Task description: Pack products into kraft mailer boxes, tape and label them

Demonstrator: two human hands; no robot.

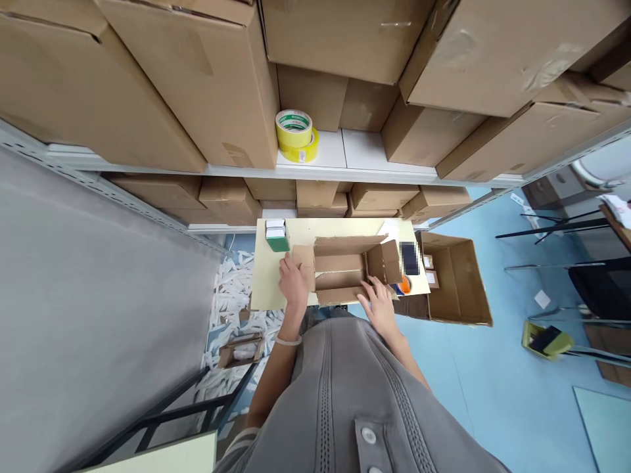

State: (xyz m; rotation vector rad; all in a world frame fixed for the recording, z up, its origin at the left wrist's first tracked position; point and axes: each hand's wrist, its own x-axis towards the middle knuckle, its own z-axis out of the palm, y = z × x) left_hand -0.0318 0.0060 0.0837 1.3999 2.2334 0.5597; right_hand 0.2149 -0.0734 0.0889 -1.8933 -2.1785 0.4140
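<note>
An open cardboard box point(340, 263) lies on the pale yellow table point(269, 292) in front of me, its flaps folded outward and nothing visible inside. At the box's left flap is my left hand point(292, 281), fingers apart and lightly bent, the thumb by the flap's edge. My right hand point(379, 307) grips the near wall toward the right corner, with fingertips over the edge. Behind my left hand stands a green and white small box point(277, 236). Right of the cardboard box are an orange tape roll point(405, 284) and a dark, pixelated flat object point(409, 258).
Shelves with several closed cartons point(236, 85) rise behind the table, with yellow tape rolls point(296, 135) on one board. A large open carton point(456, 279) stands right of the table. White paper strips point(231, 289) cover the floor at left, beside a grey wall point(108, 295).
</note>
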